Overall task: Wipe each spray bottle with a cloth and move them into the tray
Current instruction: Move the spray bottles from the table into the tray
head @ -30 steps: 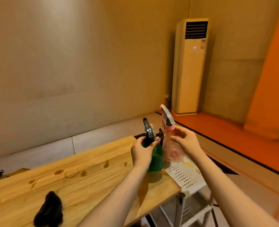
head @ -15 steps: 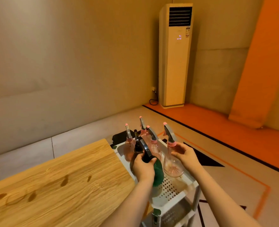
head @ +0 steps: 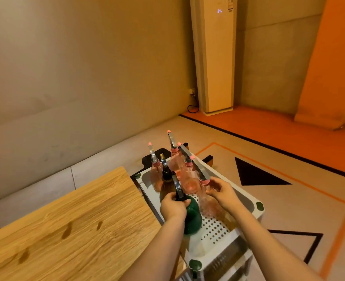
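Our fingers curl round two bottle necks: our left hand (head: pixel 172 206) grips the ribbed green bottle (head: pixel 192 217), our right hand (head: pixel 221 192) the clear pink bottle (head: pixel 209 205), both over the white perforated tray (head: pixel 214 230), beside the grainy wooden table (head: pixel 76 220)

We see a tall air conditioner (head: pixel 215 55) standing in the corner between beige walls (head: pixel 82 63). Orange floor (head: pixel 269 130) spreads at its foot, then pale floor with black triangles; a wooden table (head: pixel 70 226) sits well apart, lower left.
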The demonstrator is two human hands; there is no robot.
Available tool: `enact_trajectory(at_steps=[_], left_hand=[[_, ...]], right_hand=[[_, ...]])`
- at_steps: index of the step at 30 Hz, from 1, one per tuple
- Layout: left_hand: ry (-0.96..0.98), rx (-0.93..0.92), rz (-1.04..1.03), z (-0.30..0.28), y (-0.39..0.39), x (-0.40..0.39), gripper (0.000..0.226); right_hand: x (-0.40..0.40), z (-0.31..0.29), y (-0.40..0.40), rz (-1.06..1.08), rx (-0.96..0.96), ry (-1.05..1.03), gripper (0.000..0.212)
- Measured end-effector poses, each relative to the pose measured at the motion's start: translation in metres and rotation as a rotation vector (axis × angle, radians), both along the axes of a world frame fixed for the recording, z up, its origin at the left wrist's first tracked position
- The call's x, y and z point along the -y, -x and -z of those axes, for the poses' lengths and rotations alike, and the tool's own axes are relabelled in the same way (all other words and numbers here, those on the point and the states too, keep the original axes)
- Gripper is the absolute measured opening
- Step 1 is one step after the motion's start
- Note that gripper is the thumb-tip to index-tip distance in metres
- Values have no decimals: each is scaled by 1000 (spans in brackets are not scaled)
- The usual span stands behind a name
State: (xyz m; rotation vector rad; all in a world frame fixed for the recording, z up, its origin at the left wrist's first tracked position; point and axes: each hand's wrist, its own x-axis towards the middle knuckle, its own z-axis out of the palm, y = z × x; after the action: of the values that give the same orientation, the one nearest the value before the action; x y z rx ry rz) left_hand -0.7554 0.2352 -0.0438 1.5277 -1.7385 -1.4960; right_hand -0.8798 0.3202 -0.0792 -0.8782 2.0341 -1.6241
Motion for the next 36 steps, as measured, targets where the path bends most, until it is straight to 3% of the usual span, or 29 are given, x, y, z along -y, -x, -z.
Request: enact_trajectory(at_steps=[10,25,28,33,36], left_hand=[[75,61,65,8,13,6,38],[91,52,111,13,11,5,40],[117,133,164,7,8,4,50],[140,262,332,-14,-7,14,84],[190,324,468,-28,-15,15,89]], right_hand=[[6,23,18,-11,43,14,60],[7,24,20,-33,55,-14,64],[6,21,19,-8,34,-39,63],[-3,8,13,62,-11,-106,73],[-14,3,3,110,-21,-135,78]])
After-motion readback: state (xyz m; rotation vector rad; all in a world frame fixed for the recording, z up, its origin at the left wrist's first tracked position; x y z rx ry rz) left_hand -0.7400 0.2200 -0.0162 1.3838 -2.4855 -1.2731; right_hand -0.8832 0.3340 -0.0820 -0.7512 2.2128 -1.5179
